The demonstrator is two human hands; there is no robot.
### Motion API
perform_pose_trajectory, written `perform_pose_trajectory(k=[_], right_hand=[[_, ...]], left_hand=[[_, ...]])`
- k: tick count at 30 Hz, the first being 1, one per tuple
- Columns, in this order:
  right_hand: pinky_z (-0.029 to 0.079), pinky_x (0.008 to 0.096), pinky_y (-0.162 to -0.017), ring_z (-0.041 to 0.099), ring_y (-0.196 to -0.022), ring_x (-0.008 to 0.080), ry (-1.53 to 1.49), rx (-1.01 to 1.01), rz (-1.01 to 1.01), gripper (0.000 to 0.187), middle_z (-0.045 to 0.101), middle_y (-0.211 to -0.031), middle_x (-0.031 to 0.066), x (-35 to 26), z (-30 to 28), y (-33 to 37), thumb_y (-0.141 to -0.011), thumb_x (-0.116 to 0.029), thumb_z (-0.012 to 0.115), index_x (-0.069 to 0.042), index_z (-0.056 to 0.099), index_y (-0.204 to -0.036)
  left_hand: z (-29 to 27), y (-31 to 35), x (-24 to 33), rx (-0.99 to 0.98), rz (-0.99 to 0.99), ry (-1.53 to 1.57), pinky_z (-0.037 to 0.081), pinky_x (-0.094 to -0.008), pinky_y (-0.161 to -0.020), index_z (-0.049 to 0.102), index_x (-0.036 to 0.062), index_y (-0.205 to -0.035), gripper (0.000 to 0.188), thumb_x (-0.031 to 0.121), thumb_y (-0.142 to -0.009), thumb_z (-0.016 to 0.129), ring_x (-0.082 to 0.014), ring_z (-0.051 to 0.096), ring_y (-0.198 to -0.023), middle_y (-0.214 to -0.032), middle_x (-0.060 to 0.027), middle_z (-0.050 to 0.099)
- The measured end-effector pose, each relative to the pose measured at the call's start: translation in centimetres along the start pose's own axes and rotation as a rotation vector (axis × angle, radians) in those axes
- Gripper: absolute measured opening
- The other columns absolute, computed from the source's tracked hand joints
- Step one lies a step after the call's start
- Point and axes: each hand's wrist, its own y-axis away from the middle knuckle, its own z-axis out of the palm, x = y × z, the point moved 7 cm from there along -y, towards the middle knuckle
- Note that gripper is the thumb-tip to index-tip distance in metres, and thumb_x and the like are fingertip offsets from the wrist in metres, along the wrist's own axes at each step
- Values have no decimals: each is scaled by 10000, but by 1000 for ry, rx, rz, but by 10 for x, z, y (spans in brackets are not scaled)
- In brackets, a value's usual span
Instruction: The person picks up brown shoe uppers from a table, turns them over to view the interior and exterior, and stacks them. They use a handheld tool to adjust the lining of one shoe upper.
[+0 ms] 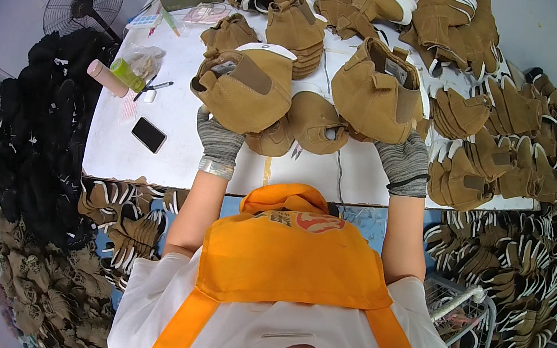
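My left hand [218,143], in a grey knit glove, grips a brown shoe upper [250,100] with a dark elastic side panel and white lining at its top edge. My right hand [404,165], gloved the same way, grips a second brown upper [371,94], raised above the white table [180,176]. Most of the fingers of both hands are hidden beneath the uppers. Between the two held pieces sits another brown upper [313,123]. A further upper [271,139] is partly covered by the one in my left hand.
Behind stands a nested stack of uppers [295,34]; more piles [463,178] crowd the right side. A phone [148,135], a pink bottle [107,78] and a green roll-like object [127,74] lie left. A fan [84,1] and black heaps [45,130] stand beyond the table's left edge.
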Motion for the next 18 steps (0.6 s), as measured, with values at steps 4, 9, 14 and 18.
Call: perform_pose_trajectory(k=[4, 9, 14, 18], right_hand=[[409, 442, -1044, 459, -1240, 299, 98, -17, -16, 398, 450, -1358, 176, -1, -2, -3, -1029, -229, 277, -8, 358, -1350], [451, 358, -997, 530, -1162, 250, 1122, -208, -317, 355, 509, -1315, 147, -7, 7, -2, -980, -140, 411, 13, 423, -1299], [466, 337, -942, 554, -1129, 239, 1586, -286, -529, 370, 566, -1262, 124, -6, 41, 21, -930, -163, 530, 1, 486, -1259], [443, 344, -948, 542, -1136, 262, 2097, -370, -857, 374, 566, -1263, 111, 8, 70, 30, -930, -220, 533, -47, 510, -1261]], left_hand=[[9, 7, -9, -29, -57, -17, 363, -469, -1052, 509, 87, -1281, 524, 298, -802, 534, -310, 462, -1237, -1337, -111, 509], [13, 7, -11, -66, -90, -22, 359, -486, -1052, 498, 71, -1287, 532, 310, -812, 530, -314, 461, -1238, -1329, -124, 514], [40, 17, -30, -148, -191, 46, 366, -472, -1057, 491, 40, -1288, 522, 326, -852, 488, -316, 488, -1220, -1329, -142, 512], [61, 24, -42, -221, -241, 103, 382, -487, -1049, 441, 22, -1326, 532, 295, -871, 469, -342, 492, -1216, -1333, -174, 497]])
